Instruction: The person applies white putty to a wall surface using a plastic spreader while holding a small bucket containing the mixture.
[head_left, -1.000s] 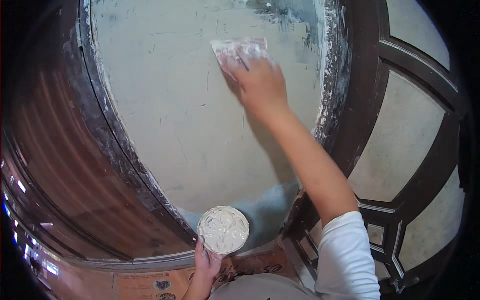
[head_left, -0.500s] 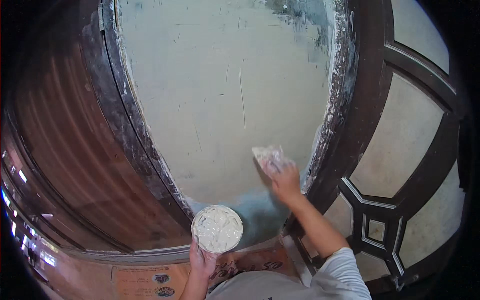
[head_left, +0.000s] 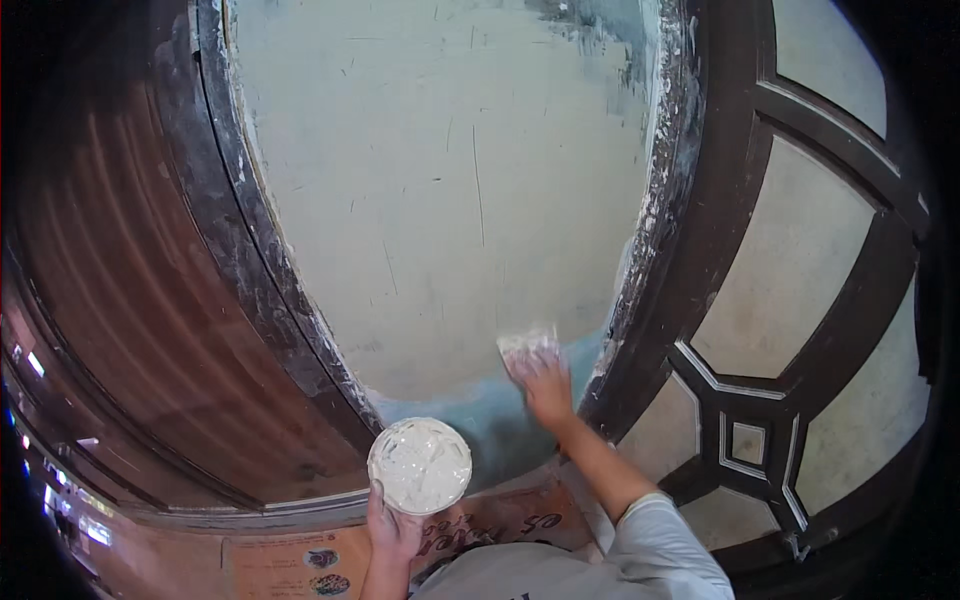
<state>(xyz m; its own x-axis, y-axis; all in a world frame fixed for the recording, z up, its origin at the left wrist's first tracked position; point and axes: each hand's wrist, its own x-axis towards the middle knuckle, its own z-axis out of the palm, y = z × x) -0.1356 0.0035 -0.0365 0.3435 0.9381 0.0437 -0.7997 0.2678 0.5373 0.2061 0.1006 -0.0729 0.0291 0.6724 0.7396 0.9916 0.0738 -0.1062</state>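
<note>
A round white tub (head_left: 420,466) filled with thick white filler paste is held by my left hand (head_left: 394,527), its fingers wrapped round the lower left side. My right hand (head_left: 542,377) presses a flat putty scraper (head_left: 528,341) against the wall panel (head_left: 400,250), low and right of the middle. The scraper blade looks smeared with paste, and my fingers lie over much of it. Pale cream filler covers most of the panel; a bluish-green strip (head_left: 490,415) shows along the bottom, with a darker bare patch at the top right. Several thin scratches run through the cream surface.
Dark wooden frames (head_left: 655,210) splashed with white flank the panel. To the right stands dark latticework with pale panes (head_left: 800,260); to the left, a reddish-brown wood panel (head_left: 130,250). An orange printed sheet (head_left: 270,565) lies on the floor below.
My right hand and the scraper have moved down the panel, slightly left. The tub sits a little lower and further left in the picture, as the whole view has shifted slightly.
</note>
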